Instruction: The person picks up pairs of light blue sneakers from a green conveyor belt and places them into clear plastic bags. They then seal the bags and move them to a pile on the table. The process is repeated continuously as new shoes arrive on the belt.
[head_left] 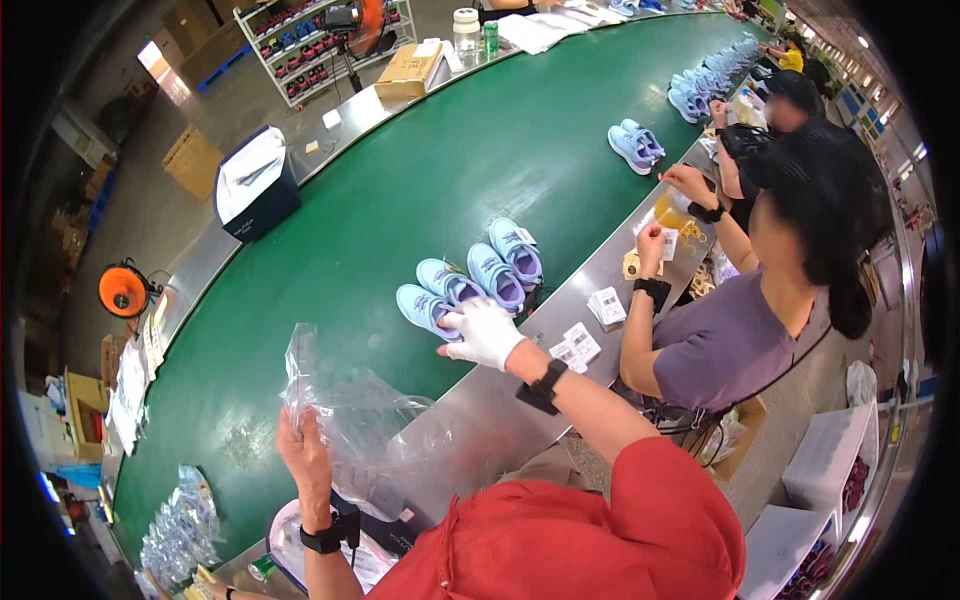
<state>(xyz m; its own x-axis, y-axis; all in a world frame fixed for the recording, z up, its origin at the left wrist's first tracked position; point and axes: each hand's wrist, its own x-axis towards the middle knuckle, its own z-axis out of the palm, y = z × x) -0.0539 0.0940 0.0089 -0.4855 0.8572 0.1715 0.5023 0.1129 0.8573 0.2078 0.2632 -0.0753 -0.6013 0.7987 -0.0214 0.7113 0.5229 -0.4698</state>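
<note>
My left hand, bare, is closed on the edge of a clear plastic bag, which hangs loosely over the belt's near edge. My right hand wears a white glove that leaves some fingertips bare. It reaches to the heel end of a light blue sneaker with a lilac lining, fingers at its opening and thumb beside it; part of the grip is hidden. Another matching sneaker lies against it, and a second pair of sneakers sits just to the right, one with a white tag.
The green conveyor belt carries more sneakers farther up and bagged ones at lower left. White labels lie on the metal ledge. A co-worker sits close on my right. A dark blue box stands across the belt.
</note>
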